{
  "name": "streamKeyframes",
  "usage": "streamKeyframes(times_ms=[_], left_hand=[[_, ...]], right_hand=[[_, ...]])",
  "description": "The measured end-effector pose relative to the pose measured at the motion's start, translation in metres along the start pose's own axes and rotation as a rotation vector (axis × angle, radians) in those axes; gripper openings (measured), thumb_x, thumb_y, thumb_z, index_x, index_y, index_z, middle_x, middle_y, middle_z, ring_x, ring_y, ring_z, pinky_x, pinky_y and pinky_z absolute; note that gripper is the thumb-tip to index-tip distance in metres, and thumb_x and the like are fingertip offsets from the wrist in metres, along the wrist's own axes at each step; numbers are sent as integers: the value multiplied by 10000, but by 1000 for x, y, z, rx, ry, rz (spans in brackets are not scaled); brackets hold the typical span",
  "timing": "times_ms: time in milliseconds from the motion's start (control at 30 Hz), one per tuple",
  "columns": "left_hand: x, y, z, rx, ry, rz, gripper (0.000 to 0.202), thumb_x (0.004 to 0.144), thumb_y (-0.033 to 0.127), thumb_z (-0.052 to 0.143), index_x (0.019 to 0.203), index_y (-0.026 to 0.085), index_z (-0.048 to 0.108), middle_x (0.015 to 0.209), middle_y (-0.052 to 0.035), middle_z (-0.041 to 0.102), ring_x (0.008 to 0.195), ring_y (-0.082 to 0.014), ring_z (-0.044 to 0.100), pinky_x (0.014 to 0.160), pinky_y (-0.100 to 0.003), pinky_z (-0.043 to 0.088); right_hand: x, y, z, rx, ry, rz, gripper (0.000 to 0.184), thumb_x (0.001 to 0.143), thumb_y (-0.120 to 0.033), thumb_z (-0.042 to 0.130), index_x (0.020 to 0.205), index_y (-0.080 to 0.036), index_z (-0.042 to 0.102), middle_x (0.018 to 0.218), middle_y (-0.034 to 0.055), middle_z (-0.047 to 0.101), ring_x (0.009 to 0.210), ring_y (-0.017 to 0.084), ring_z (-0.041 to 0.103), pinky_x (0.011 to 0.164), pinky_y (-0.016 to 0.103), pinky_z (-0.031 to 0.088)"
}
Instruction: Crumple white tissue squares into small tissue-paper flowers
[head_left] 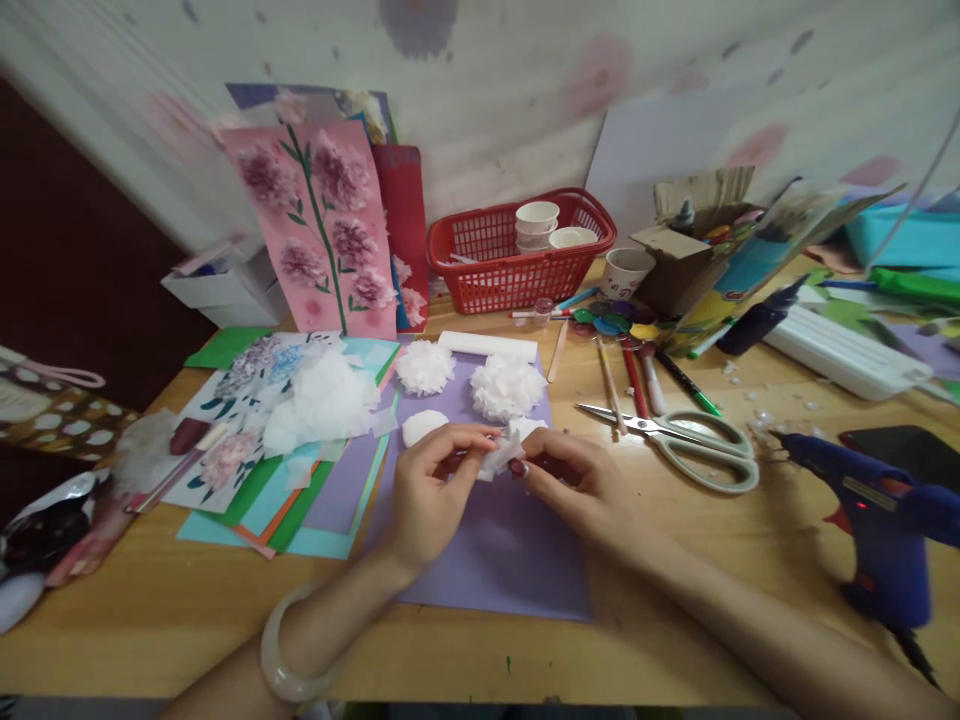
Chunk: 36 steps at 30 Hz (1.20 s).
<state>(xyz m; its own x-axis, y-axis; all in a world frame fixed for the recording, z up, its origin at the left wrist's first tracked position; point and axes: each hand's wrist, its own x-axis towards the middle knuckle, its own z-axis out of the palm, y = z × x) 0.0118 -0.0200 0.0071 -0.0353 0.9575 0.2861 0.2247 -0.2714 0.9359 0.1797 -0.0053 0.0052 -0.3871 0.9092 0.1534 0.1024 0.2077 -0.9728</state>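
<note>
Both my hands meet over a purple paper sheet (495,550) on the wooden table. My left hand (431,490) and my right hand (574,480) pinch a small wad of white tissue paper (501,455) between their fingertips. A pale bangle (289,650) circles my left wrist. Just beyond the hands lie two fluffy white tissue flowers (425,367) (508,387) and a small white round piece (421,426) on the purple sheet.
Scissors (686,440) lie right of the hands, a blue glue gun (877,520) further right. Stacked coloured papers with loose tissue (322,400) sit left. A red basket (495,262) with paper cups, a pink flower picture (315,230), pens and boxes stand behind.
</note>
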Motion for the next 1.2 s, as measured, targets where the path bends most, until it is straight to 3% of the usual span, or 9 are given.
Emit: streamKeyframes(times_ms=[200,333,500,633,800,1033,1200], left_hand=[[-1,-2,3,-187,67,-80,72,816,147,609,881,159,636,941,-61,735,901,-155,695,823,-249,549],[-3,0,6,-261,-29,-123,108,814,181,621,918,155,610,959,-76,734,907,-170,700,809,-263,563],[-2,5,4,-355,-141,-182,316,752,206,688,1039,159,565,1034,-107,718,941,-201,696,831,-297,559],[1,5,3,-334,-161,-218,316,792,221,635,1092,162,555,842,-63,744,820,-171,707,771,-280,555],[3,-3,4,-276,-83,-224,281,804,263,622,1051,148,553,805,-62,733,731,-158,693,634,-229,525],[10,-12,1,-244,75,-199,234,806,265,615,995,151,538,860,-65,697,758,-141,673,640,-206,515],[18,-17,-6,-246,283,-188,272,780,320,653,948,160,510,861,-40,651,691,-110,641,614,-194,512]], right_hand=[[-1,-3,0,-52,-56,17,168,850,-276,555,724,-167,581,640,-9,530,592,118,466,551,228,357],[-1,-4,1,-60,-68,-1,217,847,-328,565,729,-155,620,653,13,565,610,133,483,566,242,378],[0,-6,2,58,-7,63,225,813,-375,611,739,-163,631,668,14,586,616,138,504,587,252,408],[-1,-7,2,99,3,101,250,808,-408,624,747,-165,631,643,1,557,592,128,490,564,243,398],[-2,-6,2,45,-4,109,271,817,-417,593,722,-163,602,625,-3,532,581,128,481,551,242,374],[-2,-5,2,32,19,149,209,788,-330,591,667,-160,581,594,-17,500,570,121,450,532,236,322],[-2,-5,0,29,34,127,162,778,-287,571,666,-171,576,598,-20,498,579,127,446,539,235,322]])
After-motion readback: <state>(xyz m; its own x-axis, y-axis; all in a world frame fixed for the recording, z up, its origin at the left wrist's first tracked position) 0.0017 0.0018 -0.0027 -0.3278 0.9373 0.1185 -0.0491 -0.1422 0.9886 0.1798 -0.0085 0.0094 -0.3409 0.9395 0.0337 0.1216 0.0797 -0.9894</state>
